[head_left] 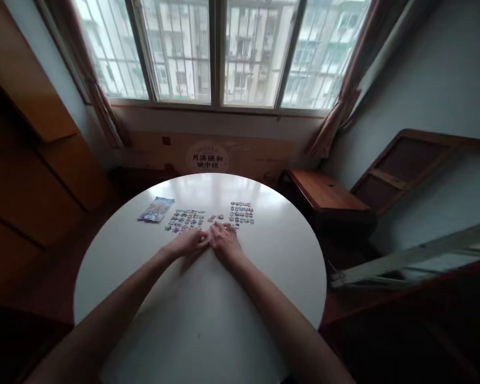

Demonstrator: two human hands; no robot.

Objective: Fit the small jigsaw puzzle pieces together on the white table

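Note:
My left hand [190,241] and my right hand [225,240] are close together over the white round table [208,320], with the fingers of both bent inward. Their fingertips nearly meet, and whatever they pinch is too small or hidden to make out. Just beyond my right fingertips lie a few loose jigsaw pieces [215,218]. A block of jigsaw pieces [187,217] is spread in rows past my left hand, partly hidden by it. To the right, another group of jigsaw pieces [242,213] sits in rows beyond my right hand.
A colourful printed packet or sheet [157,209] lies at the table's far left. Behind the table are a long cardboard box [260,154] and a barred window. A wooden stool or small table [326,189] stands at the right, with cabinets [64,170] at the left.

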